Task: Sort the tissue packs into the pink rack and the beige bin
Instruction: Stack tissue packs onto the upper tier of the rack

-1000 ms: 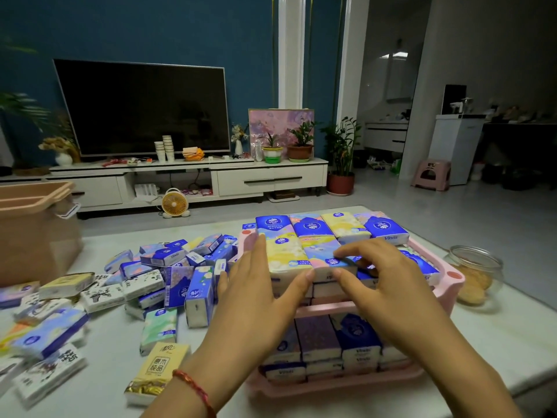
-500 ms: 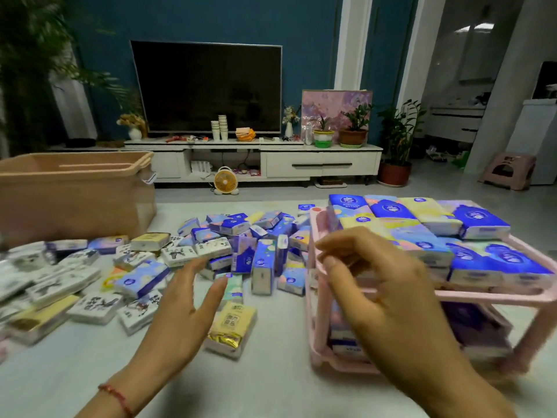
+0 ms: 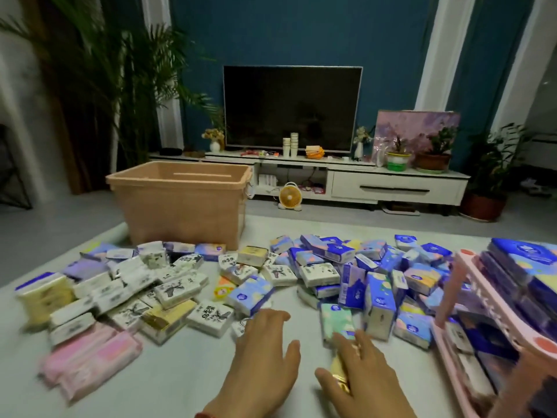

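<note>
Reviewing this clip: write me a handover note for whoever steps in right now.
Left hand open, above the table beside the white packs.
Right hand lies over a gold pack; grip unclear.
Pink rack, far right, is loaded on both tiers.
Beige bin stands behind; inside hidden.
Left to do: many white packs and blue packs lie loose.

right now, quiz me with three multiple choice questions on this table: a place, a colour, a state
1. The pink rack stands at the table's A) left edge B) right edge C) middle
2. The packs nearest the front left corner are A) green B) black C) pink
3. The left hand is A) open, fingers straight B) gripping a pack C) a fist
1 B: it fills the right side. 2 C: their wrappers are pink. 3 A: spread fingers hold nothing.
</note>
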`<state>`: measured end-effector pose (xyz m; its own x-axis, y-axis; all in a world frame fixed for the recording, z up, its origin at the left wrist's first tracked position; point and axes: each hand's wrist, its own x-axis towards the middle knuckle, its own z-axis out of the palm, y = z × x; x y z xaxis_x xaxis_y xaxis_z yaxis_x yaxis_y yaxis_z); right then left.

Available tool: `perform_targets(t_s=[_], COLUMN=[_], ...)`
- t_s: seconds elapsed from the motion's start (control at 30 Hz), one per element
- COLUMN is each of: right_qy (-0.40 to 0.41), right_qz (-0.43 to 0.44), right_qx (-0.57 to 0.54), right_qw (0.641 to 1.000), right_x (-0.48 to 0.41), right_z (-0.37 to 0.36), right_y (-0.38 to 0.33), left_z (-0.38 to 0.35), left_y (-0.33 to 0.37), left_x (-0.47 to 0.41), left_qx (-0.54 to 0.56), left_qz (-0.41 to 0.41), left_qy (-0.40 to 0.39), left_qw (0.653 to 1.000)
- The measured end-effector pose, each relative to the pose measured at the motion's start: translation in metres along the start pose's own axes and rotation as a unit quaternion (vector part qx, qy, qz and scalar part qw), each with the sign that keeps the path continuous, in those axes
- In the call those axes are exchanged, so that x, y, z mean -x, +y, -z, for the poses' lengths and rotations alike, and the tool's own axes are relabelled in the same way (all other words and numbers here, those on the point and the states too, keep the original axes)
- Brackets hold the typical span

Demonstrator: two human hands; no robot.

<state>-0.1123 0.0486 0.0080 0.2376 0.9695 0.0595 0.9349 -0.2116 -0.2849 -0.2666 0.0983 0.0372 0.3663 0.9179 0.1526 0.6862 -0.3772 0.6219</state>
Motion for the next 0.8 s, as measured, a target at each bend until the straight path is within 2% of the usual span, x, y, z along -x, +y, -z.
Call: perform_targets(t_s=[0.03,0.13,0.17,0.3,0.43,0.5,0.6,0.8], right_qy=[0.002,0.107,0.115,0.061,0.005,-0.013,0.005,0.017], right_qz=[0.009,0.077,0.103,0.191,0.141,0.127,0.136,0.1], right_qx=[0.05,0.042,0.034,-0.038,-0.069,-0.037,0.011,-0.019], right_qw=[0.999,0.99,0.987,0.979,0.988,0.991,0.991,0.995], right_x=[-0.005,-0.019,-0.023,-0.054,-0.101,-0.114,-0.119,-0.112], right_z=[-0.002,-0.006,-0.005,-0.003,-0.014,-0.019,-0.024,-0.011], right_y=[-0.004,-0.02,-0.028,-0.079,-0.123,-0.128,-0.125,-0.122], left_z=[0.007,0.036,0.043,0.051,0.057,0.062,0.073,0.099], left_y=[-0.005,-0.034,-0.044,-0.065,-0.06,-0.062,-0.073,-0.086], left_x=[-0.007,-0.023,-0.025,-0.023,-0.017,-0.013,-0.009,0.008], left_qx=[-0.002,-0.042,-0.055,-0.1,-0.08,-0.067,-0.05,0.056], left_qz=[0.003,0.011,0.024,0.051,0.022,0.022,0.036,0.092], left_qy=[0.012,0.101,0.114,0.092,0.121,0.14,0.15,0.136], left_qw=[1.0,0.994,0.992,0.989,0.989,0.988,0.987,0.985])
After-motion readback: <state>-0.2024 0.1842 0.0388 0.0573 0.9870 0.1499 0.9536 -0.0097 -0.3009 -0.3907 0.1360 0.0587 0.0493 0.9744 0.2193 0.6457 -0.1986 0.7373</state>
